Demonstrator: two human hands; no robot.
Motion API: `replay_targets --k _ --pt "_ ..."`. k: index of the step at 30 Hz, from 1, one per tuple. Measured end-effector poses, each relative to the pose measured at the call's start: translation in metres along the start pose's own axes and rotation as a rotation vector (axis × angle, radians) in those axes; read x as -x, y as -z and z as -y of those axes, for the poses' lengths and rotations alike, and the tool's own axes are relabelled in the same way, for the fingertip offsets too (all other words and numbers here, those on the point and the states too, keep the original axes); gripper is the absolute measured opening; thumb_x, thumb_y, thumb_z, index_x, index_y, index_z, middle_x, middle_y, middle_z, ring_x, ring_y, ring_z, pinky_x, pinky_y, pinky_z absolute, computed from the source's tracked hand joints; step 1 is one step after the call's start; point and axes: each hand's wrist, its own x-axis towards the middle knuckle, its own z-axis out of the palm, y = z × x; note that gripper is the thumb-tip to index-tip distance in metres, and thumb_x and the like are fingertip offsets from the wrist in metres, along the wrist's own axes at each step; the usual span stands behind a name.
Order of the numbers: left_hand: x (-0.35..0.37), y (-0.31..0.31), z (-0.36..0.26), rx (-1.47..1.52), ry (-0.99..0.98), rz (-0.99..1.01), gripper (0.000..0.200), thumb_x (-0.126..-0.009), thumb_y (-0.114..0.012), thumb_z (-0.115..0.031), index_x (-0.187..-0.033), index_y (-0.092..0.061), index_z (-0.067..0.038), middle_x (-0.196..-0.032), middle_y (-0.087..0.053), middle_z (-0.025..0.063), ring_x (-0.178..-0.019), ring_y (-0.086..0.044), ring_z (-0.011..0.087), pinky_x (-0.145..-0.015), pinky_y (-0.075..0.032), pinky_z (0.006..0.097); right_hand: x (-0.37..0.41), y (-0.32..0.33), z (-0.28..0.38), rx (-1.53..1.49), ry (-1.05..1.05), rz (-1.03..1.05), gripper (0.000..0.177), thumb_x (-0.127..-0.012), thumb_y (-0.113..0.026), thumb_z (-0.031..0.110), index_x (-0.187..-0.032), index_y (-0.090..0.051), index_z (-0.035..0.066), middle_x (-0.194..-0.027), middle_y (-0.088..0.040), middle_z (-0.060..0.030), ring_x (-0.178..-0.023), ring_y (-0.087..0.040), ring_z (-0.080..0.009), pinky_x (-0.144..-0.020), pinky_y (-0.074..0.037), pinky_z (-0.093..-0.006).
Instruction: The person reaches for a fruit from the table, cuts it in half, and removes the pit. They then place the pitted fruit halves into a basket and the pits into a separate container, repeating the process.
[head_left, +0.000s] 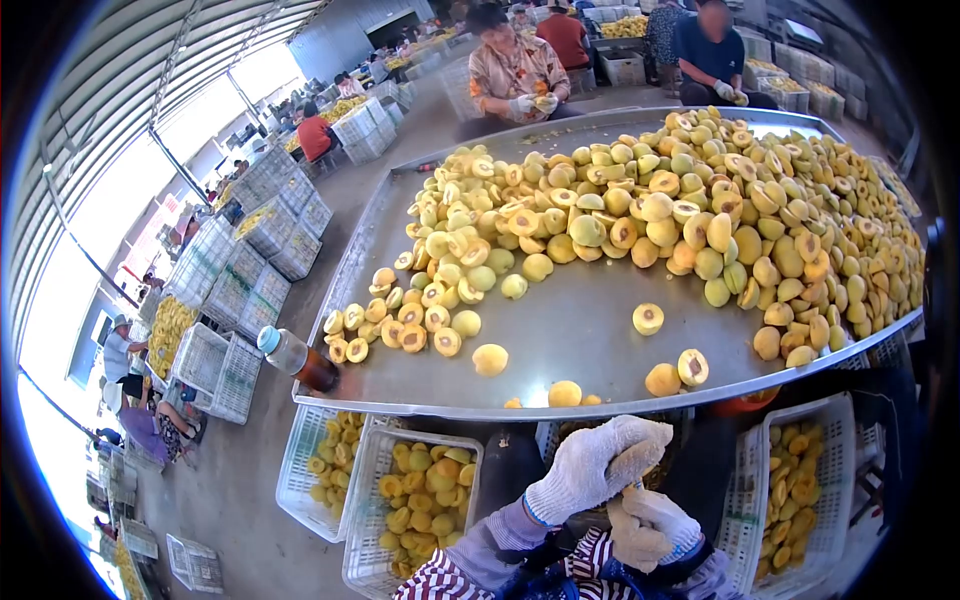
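My left hand (600, 465), in a white knit work glove, is closed with its fingers bent over toward the right. Just below it my right hand (655, 525), gloved too, is closed with its fingertips meeting those of the left. Anything pinched between them is too small or hidden to name. Both hands are in front of the near edge of a metal table (560, 325). On it lies a large heap of halved yellow peaches (640, 195), several with brown pit hollows facing up. Closest to my hands are a few loose peach halves (565, 393) by the rim.
Crates of peach halves stand at my left (425, 500) and right (800, 500). A bottle with a blue cap (298, 358) stands at the table's left corner. Two people with gloved hands sit across the table. Stacked white crates (245, 270) line the floor further left.
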Motion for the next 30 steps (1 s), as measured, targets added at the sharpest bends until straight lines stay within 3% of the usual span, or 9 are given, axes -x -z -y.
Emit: replay_targets --k 7,9,13,16,19,21,24,26,30 --pt "-0.001 0.0 0.004 -0.116 -0.353 -0.033 0.029 -0.089 -0.066 -0.02 -0.116 -0.066 -0.007 -0.118 -0.067 0.0128 -0.1 -0.067 0.0312 -0.081 -0.054 0.035 -0.006 0.013 -0.013 -0.571 -0.181 0.305 0.044 -0.104 -0.037 0.043 -0.09 -0.054 0.005 -0.042 -0.035 0.002 -0.029 -0.034 -0.014 -0.032 -0.032 -0.0255" --pt "-0.002 -0.004 0.006 -0.058 -0.395 -0.083 0.028 -0.091 -0.064 -0.02 -0.116 -0.066 -0.008 -0.117 -0.067 0.0121 -0.098 -0.067 0.0305 -0.08 -0.054 0.0338 -0.002 0.019 -0.016 -0.47 -0.09 0.211 0.046 -0.106 -0.029 0.042 -0.09 -0.05 0.004 -0.042 -0.037 0.0011 -0.028 -0.035 -0.0143 -0.03 -0.029 -0.0297" --pt "-0.005 -0.006 -0.009 0.179 0.123 0.069 0.027 -0.099 -0.057 -0.024 -0.118 -0.066 -0.007 -0.11 -0.068 0.0106 -0.092 -0.067 0.0206 -0.08 -0.053 0.0303 -0.002 0.021 -0.014 -0.014 0.208 0.186 0.041 -0.105 -0.033 0.042 -0.104 -0.051 0.005 -0.039 -0.03 0.0043 -0.025 -0.029 -0.0112 -0.029 -0.028 -0.0259" --pt "-0.01 -0.004 -0.001 0.207 0.245 0.168 0.027 -0.1 -0.056 -0.026 -0.117 -0.066 -0.008 -0.113 -0.068 0.0094 -0.094 -0.067 0.0178 -0.079 -0.053 0.03 -0.006 0.007 -0.008 -0.323 0.07 0.454 0.038 -0.106 -0.031 0.04 -0.107 -0.049 0.006 -0.039 -0.029 0.0053 -0.025 -0.028 -0.0099 -0.028 -0.027 -0.025" --pt "-0.009 -0.013 0.01 -0.063 -0.149 -0.057 0.027 -0.097 -0.061 -0.027 -0.118 -0.064 -0.01 -0.107 -0.069 0.0081 -0.095 -0.068 0.0227 -0.077 -0.054 0.0323 -0.001 -0.009 -0.008 -0.432 0.115 0.228 0.037 -0.106 -0.029 0.039 -0.097 -0.049 0.009 -0.038 -0.029 0.006 -0.025 -0.028 -0.0092 -0.027 -0.026 -0.0236" --pt "-0.01 -0.016 0.013 -0.182 -0.329 -0.146 0.029 -0.096 -0.062 -0.029 -0.119 -0.062 -0.011 -0.106 -0.068 0.0075 -0.095 -0.069 0.0221 -0.076 -0.054 0.0322 -0.002 -0.004 -0.006 -0.485 0.044 0.313 0.041 -0.106 -0.03 0.042 -0.093 -0.049 0.007 -0.039 -0.027 0.0063 -0.025 -0.026 -0.0083 -0.026 -0.023 -0.0237" --pt "-0.007 -0.016 0.007 0.107 0.011 -0.035 0.031 -0.098 -0.06 -0.029 -0.122 -0.062 -0.008 -0.109 -0.068 0.005 -0.092 -0.066 0.0139 -0.074 -0.053 0.028 -0.001 0.002 -0.003 -0.352 0.044 0.273 0.043 -0.105 -0.031 0.044 -0.087 -0.047 0.009 -0.038 -0.025 0.0066 -0.025 -0.025 -0.0079 -0.026 -0.021 -0.0237" --pt "-0.016 0.0 0.013 0.714 0.349 0.33 0.036 -0.101 -0.055 -0.035 -0.122 -0.062 -0.006 -0.103 -0.068 0.0027 -0.087 -0.063 0.0097 -0.071 -0.052 0.0238 0.0 0.003 -0.003 -0.208 0.054 0.194 0.042 -0.105 -0.032 0.045 -0.086 -0.046 0.01 -0.038 -0.026 0.006 -0.025 -0.025 -0.0089 -0.027 -0.022 -0.0241" --pt "-0.019 0.004 0.007 0.531 0.303 0.331 0.038 -0.099 -0.057 -0.036 -0.121 -0.063 -0.006 -0.101 -0.068 0.0027 -0.087 -0.063 0.01 -0.072 -0.052 0.025 0.0 0.001 0.001 -0.127 0.051 0.184 0.041 -0.105 -0.035 0.043 -0.084 -0.046 0.009 -0.039 -0.028 0.0044 -0.026 -0.026 -0.0107 -0.028 -0.024 -0.0256"
